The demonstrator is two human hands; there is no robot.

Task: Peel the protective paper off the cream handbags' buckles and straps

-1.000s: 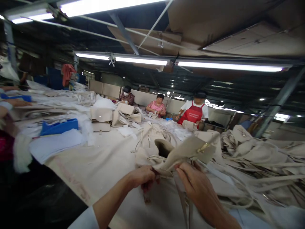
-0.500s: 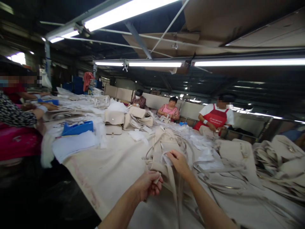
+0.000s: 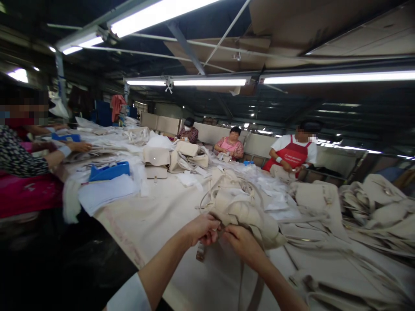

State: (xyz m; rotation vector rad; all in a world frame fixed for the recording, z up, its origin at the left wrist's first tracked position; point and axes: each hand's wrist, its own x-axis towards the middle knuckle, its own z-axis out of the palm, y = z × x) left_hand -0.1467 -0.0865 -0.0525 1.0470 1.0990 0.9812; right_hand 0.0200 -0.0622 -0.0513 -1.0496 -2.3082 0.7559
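A beige bag [image 3: 240, 205] with loose straps lies on the cloth-covered table [image 3: 155, 224] in front of me. My left hand [image 3: 202, 230] is closed at the bag's near left edge, its fingers pinching a piece of the bag. A small tag-like piece with metal parts [image 3: 200, 252] hangs just under it. My right hand [image 3: 241, 244] is closed beside it, fingertips on the bag's near edge; what exactly they pinch is hidden. Straps hang down below the right hand.
Beige bags are heaped at the right [image 3: 382, 211] and further back [image 3: 188, 155]. A blue tray [image 3: 109, 171] and white sheets [image 3: 106, 192] lie on the left. Several people work around the table, one in a red apron [image 3: 293, 154].
My right hand has come down and nearer to my left hand, off the white material. My left hand has moved up slightly. The bag's body now bulges over to the right.
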